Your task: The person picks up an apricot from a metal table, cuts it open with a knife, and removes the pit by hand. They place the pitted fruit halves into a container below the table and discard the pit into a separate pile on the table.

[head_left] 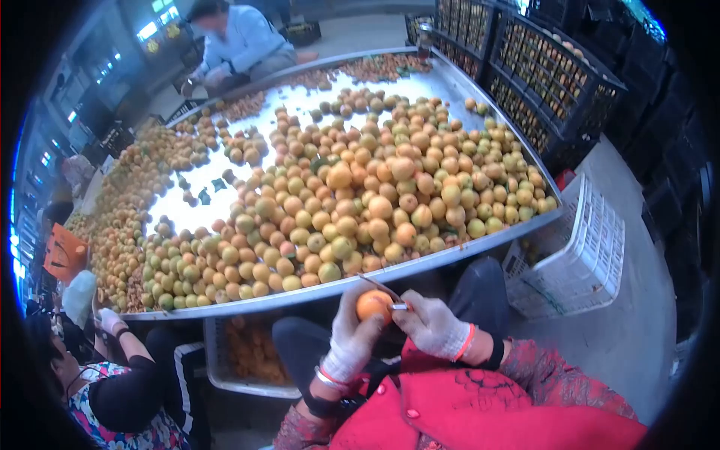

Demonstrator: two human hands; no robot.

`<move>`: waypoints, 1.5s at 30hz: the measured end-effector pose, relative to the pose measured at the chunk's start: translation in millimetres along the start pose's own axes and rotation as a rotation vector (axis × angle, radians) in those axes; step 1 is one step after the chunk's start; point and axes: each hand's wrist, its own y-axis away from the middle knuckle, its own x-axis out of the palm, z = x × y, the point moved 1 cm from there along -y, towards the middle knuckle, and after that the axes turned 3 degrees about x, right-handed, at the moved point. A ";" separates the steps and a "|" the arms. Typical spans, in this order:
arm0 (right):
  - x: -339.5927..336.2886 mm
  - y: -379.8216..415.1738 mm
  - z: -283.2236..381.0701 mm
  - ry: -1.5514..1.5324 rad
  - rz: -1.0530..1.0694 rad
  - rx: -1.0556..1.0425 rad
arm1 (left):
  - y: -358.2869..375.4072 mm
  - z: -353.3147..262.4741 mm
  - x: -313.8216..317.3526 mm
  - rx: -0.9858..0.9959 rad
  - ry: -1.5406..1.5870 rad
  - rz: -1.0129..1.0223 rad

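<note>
In front of my lap, my left hand [352, 337], in a white knit glove, is closed around an orange persimmon [374, 306]. My gloved right hand [435, 326] grips a small peeler [400, 307], its metal end up against the fruit's right side. A thin dark strip, seemingly peel [381, 286], curves above the fruit. Just beyond both hands runs the metal rim of a large table [300, 298]. Heaped on it are many persimmons [345, 206], orange to yellow-green.
A white plastic crate [581, 255] stands to the right, with stacked black crates [540, 75] of fruit behind. Below the table edge sits a bin [255, 388] of orange scraps. One person [127, 390] works at left, another [244, 45] across the table.
</note>
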 end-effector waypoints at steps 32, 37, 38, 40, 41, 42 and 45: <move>-16.5 -4.1 -15.3 -0.263 0.031 0.197 | -34.4 7.0 5.2 -0.093 0.960 -0.088; -10.3 -6.1 -12.9 -0.040 -0.022 0.007 | -35.9 7.6 8.9 -0.059 0.958 -0.089; -10.4 -6.7 -11.8 -0.025 -0.022 0.017 | -35.1 7.2 9.1 -0.053 0.947 -0.086; -9.2 -6.4 -11.2 -0.010 -0.016 0.025 | -35.4 5.0 9.3 -0.035 0.946 -0.072; -8.5 -6.8 -10.6 -0.010 -0.012 0.023 | -35.6 3.8 8.7 -0.022 0.943 -0.063; -8.3 -7.4 -9.8 -0.010 -0.008 0.020 | -36.3 6.7 7.4 -0.021 0.943 -0.062; -5.5 -7.4 -12.2 0.018 -0.020 -0.029 | -36.3 9.7 6.0 0.011 0.886 -0.042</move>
